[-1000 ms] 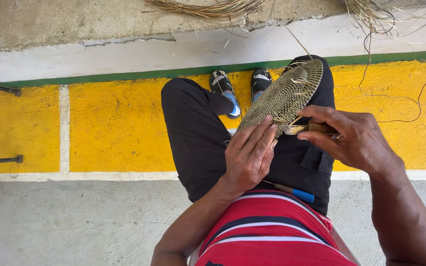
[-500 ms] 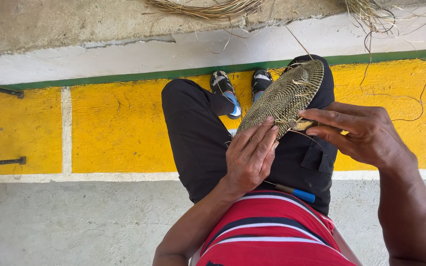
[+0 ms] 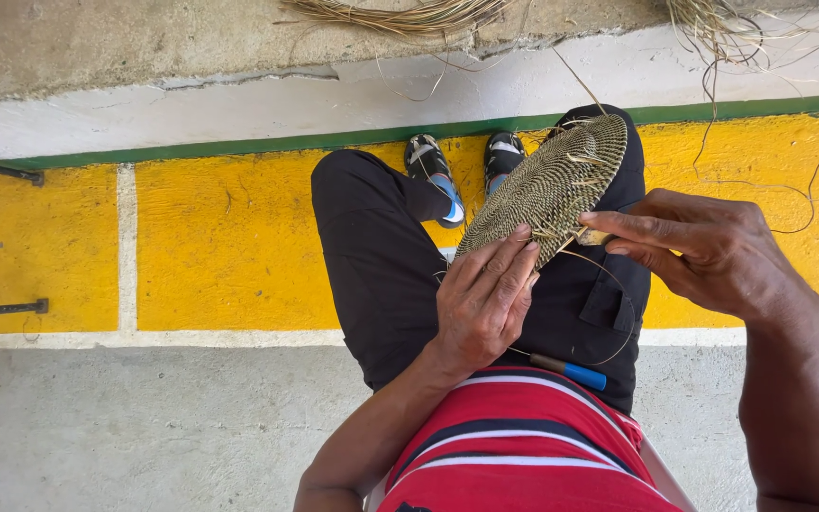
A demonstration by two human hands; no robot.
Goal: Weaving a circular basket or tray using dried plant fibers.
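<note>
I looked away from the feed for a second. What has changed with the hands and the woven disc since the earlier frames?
The right hand shifted slightly, its fingertips now pinching at the edge of the woven disc, where a thin strand loops down over the lap. Nothing was let go. The left hand still supports the disc from below, the disc keeps its tilt over the knees, and the blue-tipped tool stays on the lap.

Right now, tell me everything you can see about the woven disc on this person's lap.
The woven disc is a flat oval of tightly coiled straw-coloured and dark fibre, unfinished, with loose strand ends sticking out near its edge. It is held tilted above the black trousers. The left hand supports its lower edge from beneath, and the right hand pinches the rim at the side, where a thin strand loops down.
</note>
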